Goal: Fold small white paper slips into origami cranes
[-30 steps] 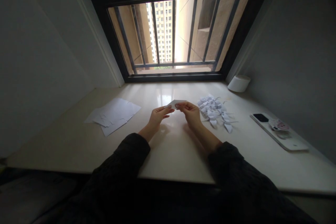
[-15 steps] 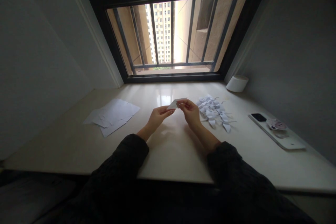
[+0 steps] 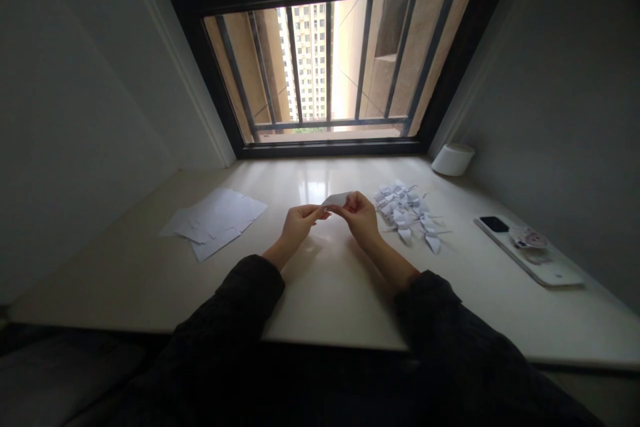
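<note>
A small folded piece of white paper (image 3: 336, 199) is pinched between both hands above the middle of the sill. My left hand (image 3: 300, 223) is closed on its left end, thumb and fingertips pressed together. At its right side my right hand (image 3: 361, 217) is closed too, with the thumb reaching in toward the left fingertips. The fingers cover the paper's lower part, so its full shape is hidden. Just right of my right hand lies a heap of folded paper cranes (image 3: 403, 207). Flat white paper sheets (image 3: 225, 213) overlap one another to the left.
The pale windowsill (image 3: 320, 307) has its front edge close to my body. A white phone (image 3: 530, 253) with a round grip on its back lies at the right. Behind it a white cylindrical object (image 3: 453, 160) stands near the wall. A barred window (image 3: 330, 73) is at the back.
The folded paper has turned, and its pointed right end now lies behind my right fingers. My right thumb has moved left toward my left fingertips.
</note>
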`<action>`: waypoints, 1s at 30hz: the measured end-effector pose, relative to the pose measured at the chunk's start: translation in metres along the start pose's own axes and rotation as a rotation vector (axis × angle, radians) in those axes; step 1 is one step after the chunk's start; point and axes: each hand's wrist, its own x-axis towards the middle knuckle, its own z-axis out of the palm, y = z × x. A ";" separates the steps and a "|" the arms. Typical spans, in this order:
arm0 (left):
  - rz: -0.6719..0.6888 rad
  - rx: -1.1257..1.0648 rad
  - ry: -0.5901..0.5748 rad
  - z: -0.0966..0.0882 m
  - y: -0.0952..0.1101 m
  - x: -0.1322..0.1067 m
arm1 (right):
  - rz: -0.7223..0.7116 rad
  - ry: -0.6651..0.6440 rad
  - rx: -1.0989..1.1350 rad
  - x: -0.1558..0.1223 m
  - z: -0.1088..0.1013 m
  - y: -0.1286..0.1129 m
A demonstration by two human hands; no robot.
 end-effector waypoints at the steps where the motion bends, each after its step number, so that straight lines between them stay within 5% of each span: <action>1: 0.007 0.005 0.001 0.000 0.000 0.000 | 0.004 0.010 -0.011 0.000 0.000 0.000; 19: -0.064 -0.048 -0.015 0.000 -0.004 0.003 | 0.001 -0.040 0.080 0.005 -0.004 0.010; 26: 0.079 0.017 -0.093 0.002 -0.001 0.001 | -0.148 0.019 -0.232 0.004 -0.010 0.005; 30: 0.143 0.056 -0.048 0.001 0.001 0.001 | -0.241 -0.105 -0.409 0.000 -0.011 -0.004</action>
